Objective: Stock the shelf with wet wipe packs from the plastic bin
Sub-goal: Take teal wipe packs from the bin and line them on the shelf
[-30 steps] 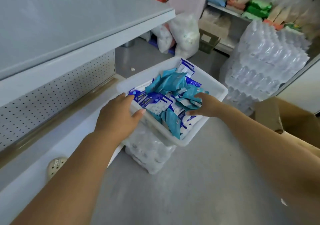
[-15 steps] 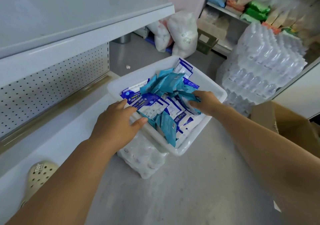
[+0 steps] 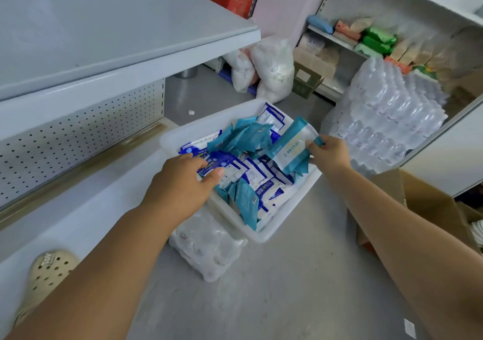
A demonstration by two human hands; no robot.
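The right hand [image 3: 328, 156] pinches one end of a teal-and-white wet wipe pack [image 3: 290, 146] between thumb and fingers, holding it tilted just above the white plastic bin [image 3: 277, 231], where teal and white-and-blue packs lie heaped, one white-and-blue pack [image 3: 265, 186] printed "75%". The left hand [image 3: 180, 185] lies over the bin's near-left corner, fingers bent onto a dark blue pack [image 3: 222, 158]; whether they clasp it cannot be told. The bin sits on a shrink-wrapped bottle pack [image 3: 206, 245] just beside the lower shelf [image 3: 78, 196]; a cream clog [image 3: 45, 269] reads "TOY".

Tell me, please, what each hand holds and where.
Right hand pinches a teal wipe pack by its end seam; left hand at bin rim, unclear.
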